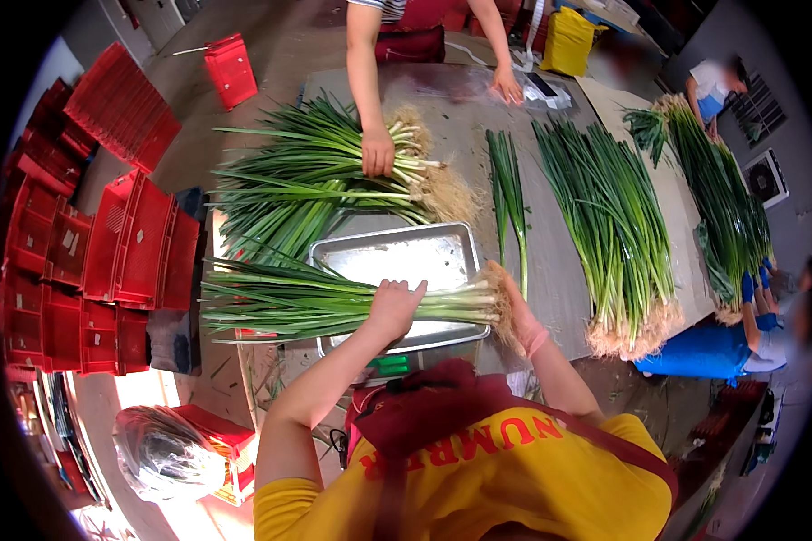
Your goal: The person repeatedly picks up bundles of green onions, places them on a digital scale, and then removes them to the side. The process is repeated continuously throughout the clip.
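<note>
A bundle of green onions [325, 306] lies across a metal tray [475, 237], its leaves to the left and its pale roots to the right. My left hand [394, 308] rests on the stalks with the thumb pointing right; its fingers are over the bundle. Around the root end curves my right hand [517, 308], with part of its palm hidden by roots. Under the tray's near edge glows the green display of a scale [389, 366]. Beyond the tray lies a larger pile of green onions [311, 162], and a few thin stalks [509, 189] lie to its right.
Across the table [460, 135], a co-worker's hand [377, 150] is on the pile and the other [507, 84] touches clear plastic film. More green onions [616, 223] lie at right, near other people. Red crates [132, 237] are stacked at left; a bagged bundle [166, 453] sits lower left.
</note>
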The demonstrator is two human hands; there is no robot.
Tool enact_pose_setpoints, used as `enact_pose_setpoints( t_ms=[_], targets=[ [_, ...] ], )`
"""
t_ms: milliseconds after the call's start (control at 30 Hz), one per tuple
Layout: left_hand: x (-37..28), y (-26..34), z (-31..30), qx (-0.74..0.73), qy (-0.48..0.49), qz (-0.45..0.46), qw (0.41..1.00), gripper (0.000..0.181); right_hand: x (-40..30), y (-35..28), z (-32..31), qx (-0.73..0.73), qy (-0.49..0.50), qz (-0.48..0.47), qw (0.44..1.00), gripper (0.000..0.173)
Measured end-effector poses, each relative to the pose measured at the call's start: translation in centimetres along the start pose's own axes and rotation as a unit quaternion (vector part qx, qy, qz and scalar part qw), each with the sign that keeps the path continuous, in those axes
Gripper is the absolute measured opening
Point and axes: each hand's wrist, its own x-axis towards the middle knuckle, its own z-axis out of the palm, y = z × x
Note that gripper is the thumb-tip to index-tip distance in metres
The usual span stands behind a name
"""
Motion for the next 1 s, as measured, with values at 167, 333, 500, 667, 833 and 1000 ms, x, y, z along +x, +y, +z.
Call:
enact_pose_setpoints(
  t_ms=[167,333,500,667,833,1000],
  targets=[
    [0.0,-0.6,-0.8,-0.035,0.013,0.012,0.999,0.061,1.2,-0.6,-0.9,0.029,0.123,-0.144,0.981,0.057],
    [-0.5,-1.4,-2.6,-0.054,0.052,0.010,0.997,0.055,4.0,2.0,-10.0,-0.107,0.300,-0.158,0.935,0.057],
    [-0.3,-0.7,-1.3,-0.025,0.056,-0.006,0.998,0.065,4.6,8.6,-17.0,-0.604,0.377,-0.074,0.698,0.066],
    [-0.2,-0.7,-1.2,-0.039,0.044,-0.014,0.998,0.070,5.2,10.4,-15.3,-0.697,0.395,-0.036,0.597,0.076],
    [-0.2,-0.6,-0.4,-0.055,0.039,-0.004,0.998,0.064,4.6,10.5,-16.0,-0.714,0.390,-0.072,0.577,0.077],
    [-0.1,-0.8,-0.7,-0.058,0.043,0.004,0.997,0.058,4.6,10.2,-15.4,-0.701,0.405,-0.089,0.581,0.074]
  ],
)
